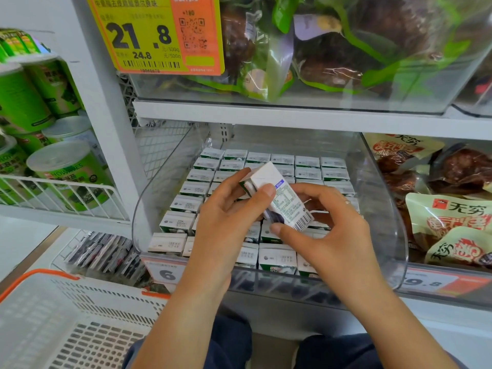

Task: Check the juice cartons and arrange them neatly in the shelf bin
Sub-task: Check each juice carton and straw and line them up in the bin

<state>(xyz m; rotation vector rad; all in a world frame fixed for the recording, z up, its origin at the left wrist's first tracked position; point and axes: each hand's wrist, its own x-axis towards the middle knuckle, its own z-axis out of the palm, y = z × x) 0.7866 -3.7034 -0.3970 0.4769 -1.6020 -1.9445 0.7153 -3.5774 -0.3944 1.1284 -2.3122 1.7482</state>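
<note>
Juice carton (277,198), tilted, barcode end lower right, held above the rows of cartons (308,166) in the clear shelf bin (394,235). Left hand (229,217) grips its upper end, thumb curled over the side panel; right hand (327,233) pinches its lower end between thumb and fingers. Both forearms reach up from below. White basket (66,320) at lower left.

Yellow-and-orange price tag (157,35) at upper shelf's left edge, green cylindrical snack cans (64,171) in white wire rack left, beige sealed snack pouches (450,217) right, white perforated plastic basket with orange rim (66,323) lower left
</note>
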